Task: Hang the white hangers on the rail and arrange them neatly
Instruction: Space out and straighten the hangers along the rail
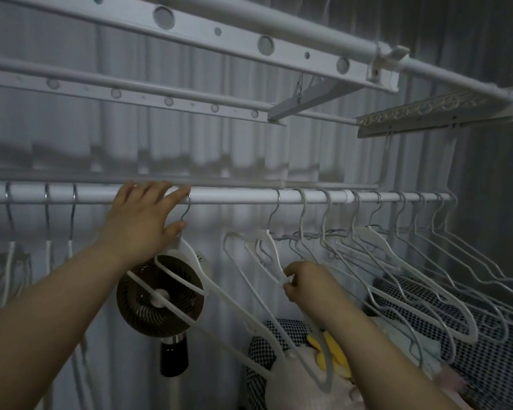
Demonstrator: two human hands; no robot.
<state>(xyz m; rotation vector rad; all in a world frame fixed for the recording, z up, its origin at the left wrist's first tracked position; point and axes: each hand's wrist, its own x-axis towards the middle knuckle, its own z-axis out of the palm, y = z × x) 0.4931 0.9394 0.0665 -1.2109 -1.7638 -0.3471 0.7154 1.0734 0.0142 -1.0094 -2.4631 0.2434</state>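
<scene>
A white rail [234, 195] runs level across the middle of the frame, and the white hangers hang from it by grey wire hooks. The left hand [142, 220], left of centre, lies over the rail with its fingers straight and spread, not clenched. The index fingertip reaches the top of the hook of the nearest hanger [219, 294], and the thumb rests against that hook's stem just below the rail. This hanger's hook sits over the rail, and its body slants down toward the lower centre, crossing in front of a round dark fan [160, 297]. The right hand [305, 282], lower and right of centre, pinches between thumb and curled fingers the sloping shoulder of a second hanger [271, 247], whose hook is also on the rail. To its right a close row of hangers [427, 276] fills the rail as far as the right edge, their arms overlapping and slanting down. At the left edge four more hooks [46, 199] sit spaced apart on the rail. The fan stands on a black stem [174, 359]; a few small dark marks on the white body behind its grille are too blurred to read. Checked fabric [486, 350] and something yellow [329, 356] lie at the lower right. White bars with round holes [219, 34] cross the top.
</scene>
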